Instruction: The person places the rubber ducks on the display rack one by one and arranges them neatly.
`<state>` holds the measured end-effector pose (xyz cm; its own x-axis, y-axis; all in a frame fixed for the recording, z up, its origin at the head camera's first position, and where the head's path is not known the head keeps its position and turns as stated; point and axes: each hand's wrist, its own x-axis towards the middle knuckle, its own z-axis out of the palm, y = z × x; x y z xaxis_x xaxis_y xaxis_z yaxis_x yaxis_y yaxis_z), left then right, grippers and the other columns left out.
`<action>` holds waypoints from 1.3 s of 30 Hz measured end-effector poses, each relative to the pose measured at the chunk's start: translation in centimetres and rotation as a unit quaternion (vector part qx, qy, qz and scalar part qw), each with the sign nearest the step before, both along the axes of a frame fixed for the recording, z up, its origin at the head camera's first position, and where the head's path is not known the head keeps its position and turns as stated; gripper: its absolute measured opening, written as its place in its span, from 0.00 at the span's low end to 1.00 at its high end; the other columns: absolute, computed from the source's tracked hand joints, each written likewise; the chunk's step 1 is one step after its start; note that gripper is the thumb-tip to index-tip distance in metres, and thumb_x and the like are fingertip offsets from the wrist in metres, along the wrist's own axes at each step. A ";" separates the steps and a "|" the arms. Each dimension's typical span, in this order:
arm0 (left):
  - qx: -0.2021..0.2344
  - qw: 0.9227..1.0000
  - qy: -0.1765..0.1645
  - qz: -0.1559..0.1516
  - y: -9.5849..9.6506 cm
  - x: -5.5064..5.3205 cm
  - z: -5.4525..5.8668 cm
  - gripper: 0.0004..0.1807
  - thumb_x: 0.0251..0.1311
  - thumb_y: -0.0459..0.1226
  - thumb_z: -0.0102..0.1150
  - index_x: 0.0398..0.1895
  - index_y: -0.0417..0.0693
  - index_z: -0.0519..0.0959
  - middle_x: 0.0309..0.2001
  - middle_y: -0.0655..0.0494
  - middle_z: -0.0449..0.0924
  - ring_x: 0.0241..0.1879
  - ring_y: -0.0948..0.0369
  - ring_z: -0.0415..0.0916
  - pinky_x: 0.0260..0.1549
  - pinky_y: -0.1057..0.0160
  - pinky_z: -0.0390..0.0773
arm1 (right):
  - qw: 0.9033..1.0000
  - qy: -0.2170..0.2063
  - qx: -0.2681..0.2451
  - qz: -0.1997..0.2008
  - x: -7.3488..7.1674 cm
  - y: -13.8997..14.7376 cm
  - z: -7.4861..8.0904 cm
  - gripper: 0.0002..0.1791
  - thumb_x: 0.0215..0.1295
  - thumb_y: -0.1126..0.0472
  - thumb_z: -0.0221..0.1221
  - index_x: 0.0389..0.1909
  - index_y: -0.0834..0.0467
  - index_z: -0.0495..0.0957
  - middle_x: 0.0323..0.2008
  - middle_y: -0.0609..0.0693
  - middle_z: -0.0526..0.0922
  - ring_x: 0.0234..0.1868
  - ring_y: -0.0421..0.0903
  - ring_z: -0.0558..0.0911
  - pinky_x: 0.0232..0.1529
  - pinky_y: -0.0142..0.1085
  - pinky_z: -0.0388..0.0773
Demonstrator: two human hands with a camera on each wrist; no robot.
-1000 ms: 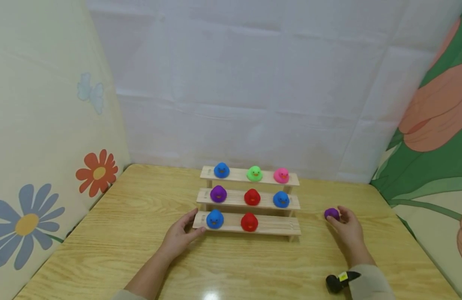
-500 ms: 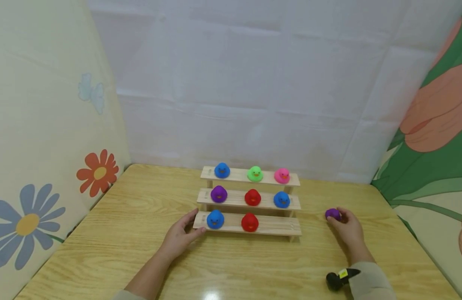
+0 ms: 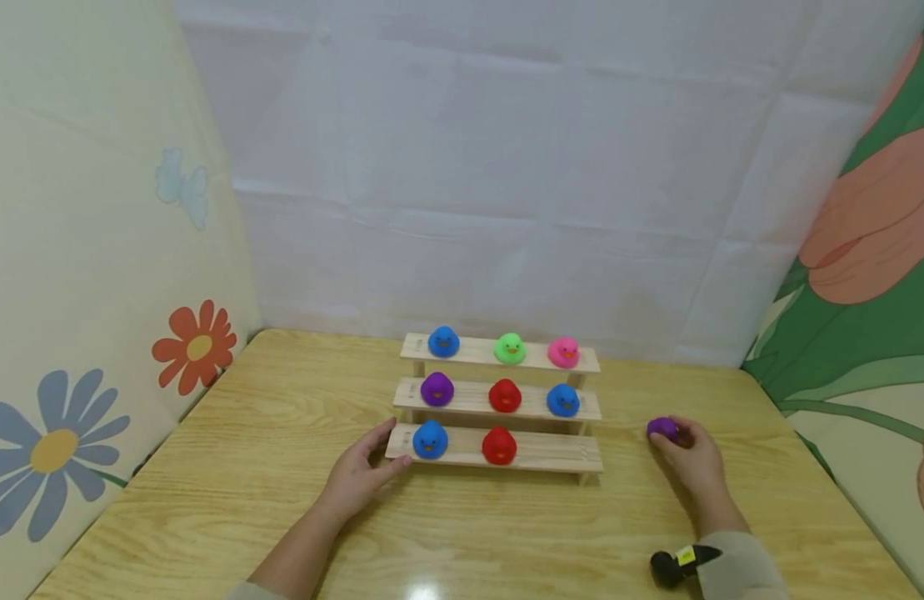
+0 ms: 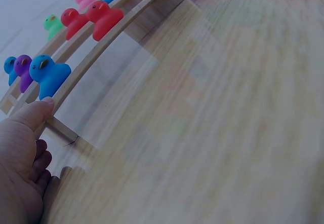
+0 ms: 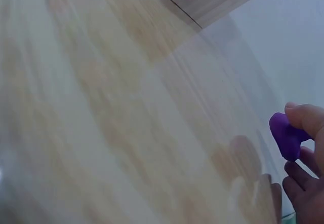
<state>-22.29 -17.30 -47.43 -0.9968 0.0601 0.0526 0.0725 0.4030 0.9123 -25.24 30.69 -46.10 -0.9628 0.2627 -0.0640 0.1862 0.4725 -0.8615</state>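
Note:
A three-tier wooden shelf rack [image 3: 551, 454] stands on the table, bearing several rubber ducks. My left hand [image 3: 359, 472] grips the left end of its lowest tier; in the left wrist view the thumb lies at the front edge beside a blue rubber duck [image 4: 49, 77]. On that tier a red rubber duck [image 3: 499, 447] sits to the blue one's right, with bare wood beyond it. Right of the rack, my right hand [image 3: 697, 460] pinches a purple rubber duck [image 5: 287, 138] between thumb and fingers. The fingers partly hide this duck in the head view.
On the middle tier sit a purple duck [image 3: 437, 389], a red duck [image 3: 505, 396] and a blue duck [image 3: 562, 401]. The top tier holds blue, green [image 3: 510, 349] and pink ducks. A black device with a yellow label [image 3: 685, 556] is at the right sleeve. White cloth [image 3: 469, 167] hangs behind.

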 end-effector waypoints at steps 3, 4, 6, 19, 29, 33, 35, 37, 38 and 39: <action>0.001 1.000 -0.001 -0.001 0.0 0.0 0.0 0.41 0.60 0.42 0.67 0.73 0.37 0.60 0.70 0.37 0.65 0.73 0.43 0.57 0.74 0.45 0.53 | 1.000 0.004 -0.020 -0.006 0.1 -0.5 0.2 0.35 0.68 0.56 0.60 0.70 0.66 0.59 0.69 0.71 0.62 0.69 0.64 0.65 0.70 0.50 0.65; 0.002 1.000 -0.002 -0.001 0.0 0.0 0.0 0.41 0.60 0.42 0.67 0.73 0.37 0.60 0.70 0.37 0.64 0.73 0.43 0.56 0.74 0.45 0.53 | 1.000 0.004 -0.029 -0.009 0.2 -0.7 0.2 0.35 0.68 0.56 0.60 0.70 0.65 0.59 0.70 0.70 0.62 0.70 0.63 0.65 0.70 0.49 0.65; 0.001 1.000 -0.003 -0.001 -0.1 0.0 0.0 0.41 0.60 0.42 0.67 0.73 0.37 0.60 0.70 0.38 0.64 0.73 0.43 0.56 0.74 0.45 0.53 | 0.999 0.004 -0.049 -0.013 0.4 -1.1 0.3 0.35 0.68 0.56 0.60 0.70 0.65 0.59 0.71 0.69 0.61 0.70 0.63 0.65 0.70 0.48 0.64; 0.002 1.000 -0.001 -0.001 0.0 0.0 0.0 0.41 0.60 0.42 0.67 0.72 0.36 0.60 0.70 0.37 0.64 0.73 0.42 0.57 0.74 0.44 0.54 | 0.997 0.018 -0.080 0.005 1.9 -3.1 1.4 0.34 0.69 0.56 0.60 0.71 0.63 0.59 0.70 0.66 0.62 0.70 0.61 0.65 0.66 0.36 0.70; -0.002 1.000 0.001 -0.002 -0.1 0.2 0.3 0.41 0.60 0.41 0.66 0.72 0.36 0.60 0.70 0.37 0.65 0.73 0.42 0.57 0.73 0.44 0.54 | 0.997 0.057 -0.048 0.010 2.8 -4.8 2.0 0.29 0.66 0.59 0.63 0.64 0.65 0.68 0.65 0.64 0.71 0.60 0.51 0.74 0.44 0.15 0.72; -0.002 1.000 -0.002 -0.003 -0.1 0.2 0.4 0.41 0.60 0.41 0.66 0.72 0.36 0.60 0.70 0.37 0.65 0.73 0.42 0.57 0.73 0.44 0.54 | 0.996 0.067 -0.054 0.019 3.2 -5.5 2.3 0.28 0.65 0.61 0.64 0.64 0.65 0.69 0.64 0.65 0.73 0.51 0.35 0.78 0.45 0.15 0.73; -0.002 1.000 -0.004 -0.002 0.0 0.1 0.4 0.41 0.60 0.41 0.66 0.73 0.37 0.60 0.70 0.37 0.65 0.73 0.42 0.57 0.73 0.44 0.54 | 0.995 0.070 -0.064 0.025 3.4 -5.8 2.3 0.29 0.64 0.61 0.64 0.63 0.65 0.69 0.63 0.66 0.73 0.46 0.27 0.77 0.45 0.16 0.74; -0.001 1.000 -0.005 -0.002 0.0 0.0 0.2 0.41 0.60 0.41 0.66 0.73 0.37 0.60 0.70 0.37 0.65 0.73 0.42 0.57 0.73 0.44 0.54 | 0.994 0.074 -0.071 0.028 3.6 -6.2 2.4 0.28 0.63 0.62 0.65 0.63 0.65 0.70 0.62 0.66 0.74 0.40 0.20 0.74 0.45 0.17 0.75; -0.001 1.000 -0.005 -0.001 0.0 -0.1 0.2 0.41 0.60 0.41 0.67 0.73 0.37 0.60 0.70 0.37 0.65 0.73 0.42 0.57 0.73 0.45 0.54 | 0.994 0.076 -0.073 0.029 3.6 -6.4 2.4 0.28 0.63 0.63 0.65 0.62 0.65 0.71 0.62 0.66 0.74 0.41 0.20 0.74 0.46 0.17 0.75; 0.000 1.000 -0.006 -0.001 0.0 -0.1 0.1 0.41 0.60 0.41 0.67 0.73 0.37 0.60 0.70 0.37 0.65 0.73 0.43 0.57 0.74 0.45 0.54 | 0.994 0.076 -0.073 0.032 3.7 -6.6 2.4 0.28 0.63 0.63 0.65 0.62 0.65 0.71 0.61 0.66 0.74 0.41 0.22 0.74 0.46 0.17 0.75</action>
